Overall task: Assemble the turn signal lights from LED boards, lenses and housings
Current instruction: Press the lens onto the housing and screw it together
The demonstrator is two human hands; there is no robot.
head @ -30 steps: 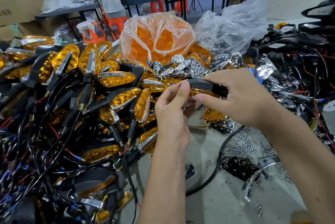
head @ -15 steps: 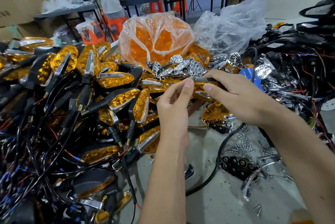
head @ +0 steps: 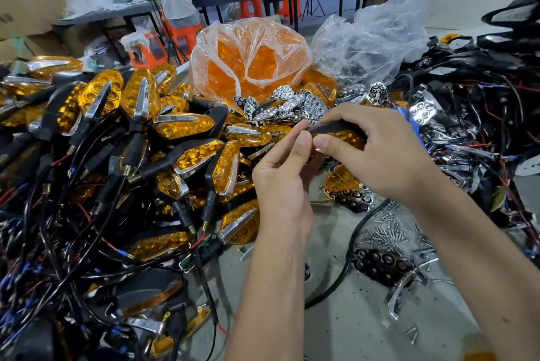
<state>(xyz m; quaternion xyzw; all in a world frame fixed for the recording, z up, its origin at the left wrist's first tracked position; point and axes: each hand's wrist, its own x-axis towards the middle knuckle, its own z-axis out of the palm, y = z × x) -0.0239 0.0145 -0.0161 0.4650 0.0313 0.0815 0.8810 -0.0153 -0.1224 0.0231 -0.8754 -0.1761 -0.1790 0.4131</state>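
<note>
One turn signal light (head: 336, 134), black housing uppermost with amber lens beneath, is held above the table (head: 336, 331) at centre frame. It is gripped by the right hand (head: 377, 153), fingers curled over the housing and thumb pressed against the lens edge. Its pointed tip is pinched by the left hand (head: 285, 182), thumb raised beside the right thumb. Both forearms are extended forward from the lower edge.

One heap of finished lights (head: 140, 132) is stacked at left; exact number cannot be told. Two plastic bags are set behind: one bag of amber lenses (head: 248, 59), one clear bag (head: 368, 45). One scatter of screws (head: 385, 229) is spread at right.
</note>
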